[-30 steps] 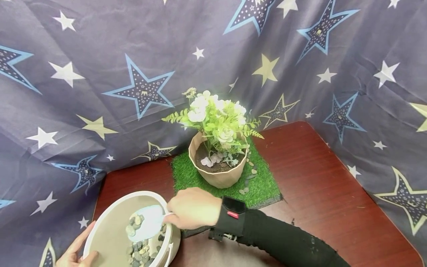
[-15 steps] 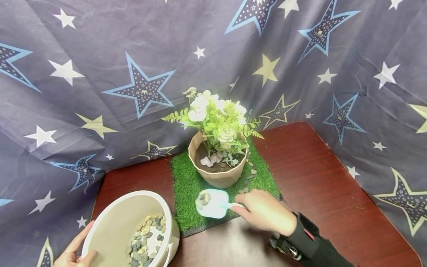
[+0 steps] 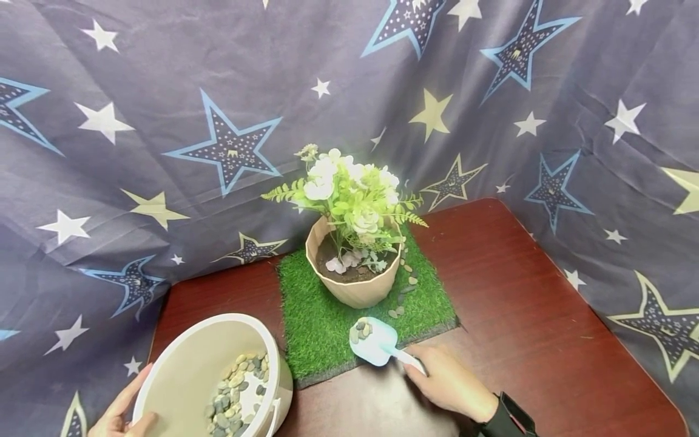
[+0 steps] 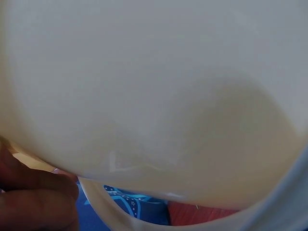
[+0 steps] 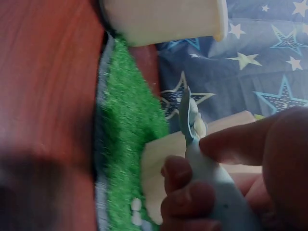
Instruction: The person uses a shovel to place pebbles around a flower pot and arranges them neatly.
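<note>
In the head view my right hand [image 3: 450, 381] grips the handle of a pale blue scoop [image 3: 382, 346], held over the front edge of the turf mat. Several pebbles [image 3: 360, 331] lie at the scoop's tip. The right wrist view shows fingers and thumb wrapped about the handle [image 5: 219, 192]. At the lower left, my left hand [image 3: 122, 413] holds the rim of a tilted beige bucket [image 3: 180, 376], thumb inside and fingers outside. Grey and yellowish pebbles [image 3: 235, 394] cover part of the bucket's inside. The bucket wall [image 4: 144, 96] fills most of the left wrist view.
A beige pot [image 3: 357, 294] with white flowers and green leaves [image 3: 355, 200] stands on the green turf mat [image 3: 306, 340]. Pebbles [image 3: 409, 285] run along the pot's right side. The red-brown table [image 3: 519, 291] extends to the right. Star-patterned cloth [image 3: 327, 48] hangs behind.
My right hand has lifted the scoop with pebbles out of the bucket and carried it right, to the mat's front edge. The left hand and bucket have stayed nearly still.
</note>
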A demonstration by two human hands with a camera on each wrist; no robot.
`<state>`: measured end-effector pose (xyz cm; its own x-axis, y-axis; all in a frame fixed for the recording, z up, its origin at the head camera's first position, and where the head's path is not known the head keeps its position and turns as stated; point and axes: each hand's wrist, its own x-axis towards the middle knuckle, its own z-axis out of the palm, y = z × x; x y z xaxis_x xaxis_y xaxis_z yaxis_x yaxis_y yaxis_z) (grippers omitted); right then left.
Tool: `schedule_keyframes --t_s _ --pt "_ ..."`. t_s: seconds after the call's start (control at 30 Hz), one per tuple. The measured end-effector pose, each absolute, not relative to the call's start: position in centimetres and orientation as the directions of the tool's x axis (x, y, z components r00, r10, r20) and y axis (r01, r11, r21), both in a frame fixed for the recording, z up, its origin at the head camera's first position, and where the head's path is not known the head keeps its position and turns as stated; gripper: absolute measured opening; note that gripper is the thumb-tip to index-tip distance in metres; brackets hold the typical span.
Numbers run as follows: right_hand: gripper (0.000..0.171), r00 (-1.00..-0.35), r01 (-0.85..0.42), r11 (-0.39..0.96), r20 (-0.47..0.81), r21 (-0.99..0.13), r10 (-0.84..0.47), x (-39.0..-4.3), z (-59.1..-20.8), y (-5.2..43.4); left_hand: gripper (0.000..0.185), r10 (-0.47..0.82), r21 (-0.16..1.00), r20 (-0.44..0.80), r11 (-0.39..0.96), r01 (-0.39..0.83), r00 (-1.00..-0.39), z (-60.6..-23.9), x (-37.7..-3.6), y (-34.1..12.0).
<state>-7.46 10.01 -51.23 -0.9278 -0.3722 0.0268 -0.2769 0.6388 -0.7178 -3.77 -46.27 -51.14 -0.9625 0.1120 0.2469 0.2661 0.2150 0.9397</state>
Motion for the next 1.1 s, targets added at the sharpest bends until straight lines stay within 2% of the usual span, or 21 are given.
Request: schedule_keyframes --t_s 0.13,0.33,0.53,0.73,0.9,1.1 --pt "0.006 -0.934 -0.265 0.666 0.015 -0.697 -0.357 -7.2 -52.8 9.5 0.096 0.091 0.947 0.236 0.200 0.250 -0.967 -51.1 -3.7 -46.1" --pt "0.022 -0.961 -0.201 0.728 -0.012 -0.655 -0.276 -6.9 -54.5 9.0 0.097 0.106 0.951 0.231 0.188 0.247 -0.967 -51.0 -3.8 -46.0" --pt "0.025 -0.980 -0.149 0.781 -0.016 -0.606 -0.199 -6.9 -55.0 8.7 0.096 0.074 0.947 0.214 0.228 0.225 -0.974 -51.1 -3.8 -46.3" --pt "0.025 -0.980 -0.158 0.806 -0.008 -0.570 -0.198 -7.3 -54.9 8.5 0.100 0.090 0.951 0.191 0.232 0.207 -0.978 -51.4 -3.7 -46.6" --pt "0.026 -0.975 -0.139 0.814 -0.066 -0.564 -0.212 -7.7 -54.5 8.4 0.102 0.103 0.942 0.205 0.249 0.225 -0.973 -51.5 -3.7 -46.8" --pt "0.029 -0.964 -0.138 0.830 -0.120 -0.541 -0.238 -8.7 -53.7 8.5 0.102 0.057 0.940 0.186 0.279 0.194 -0.981 -51.5 -3.7 -46.7"
